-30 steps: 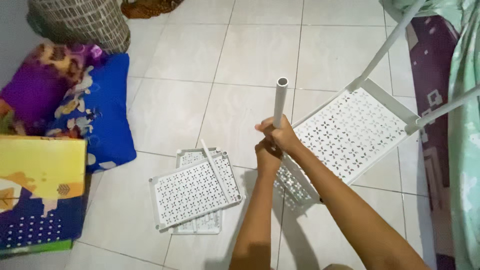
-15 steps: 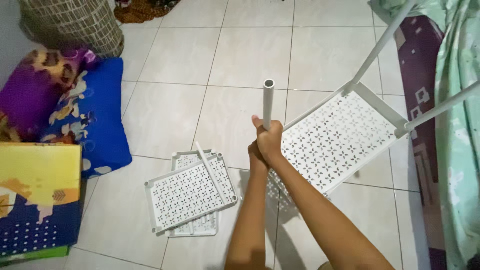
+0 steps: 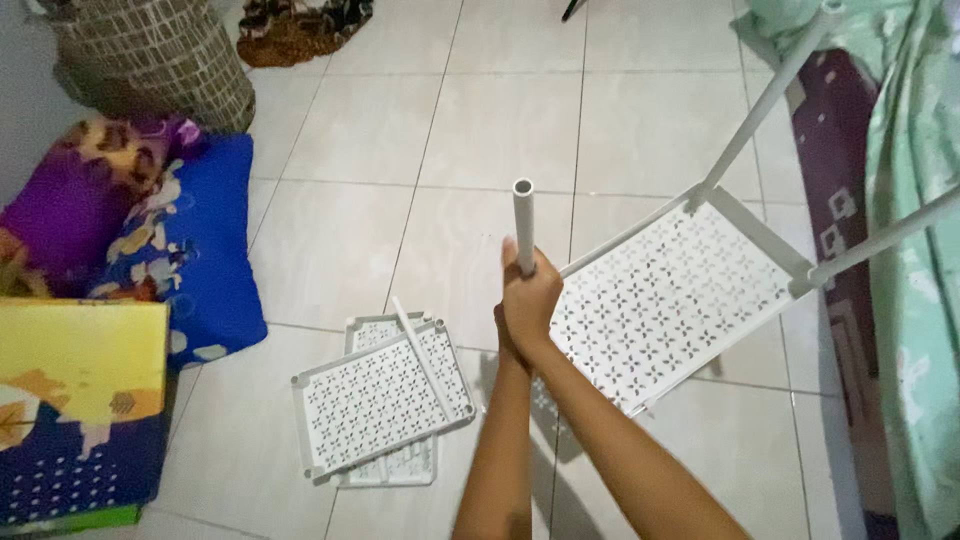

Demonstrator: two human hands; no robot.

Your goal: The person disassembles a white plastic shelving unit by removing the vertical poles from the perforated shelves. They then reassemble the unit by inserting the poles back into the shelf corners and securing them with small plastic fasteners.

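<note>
White tube: long axis close to upright, open round end pointing up toward the camera, lower part hidden inside the grip. It stands over the tiled floor, at the near corner of a perforated white shelf panel.

Right hand: fingers wrapped fully around the tube, clamped on it below the open end. Left hand: tucked just beneath and behind the right one, touching it; mostly hidden, so whether it grips the tube cannot be told.

Shelf panel: tilted, raised off the floor, with two more white tubes fitted at its far corners and slanting up and to the right.

Spare shelf panels: two, stacked flat on the floor left of the forearms, the upper one skewed over the lower; a thin white rod lies across the top one.

Woven basket: top left, contents not visible.

Patterned blue and purple cushions: on the floor at left.

Yellow and blue box: lower left, closed.

Green cloth: along the right edge.
</note>
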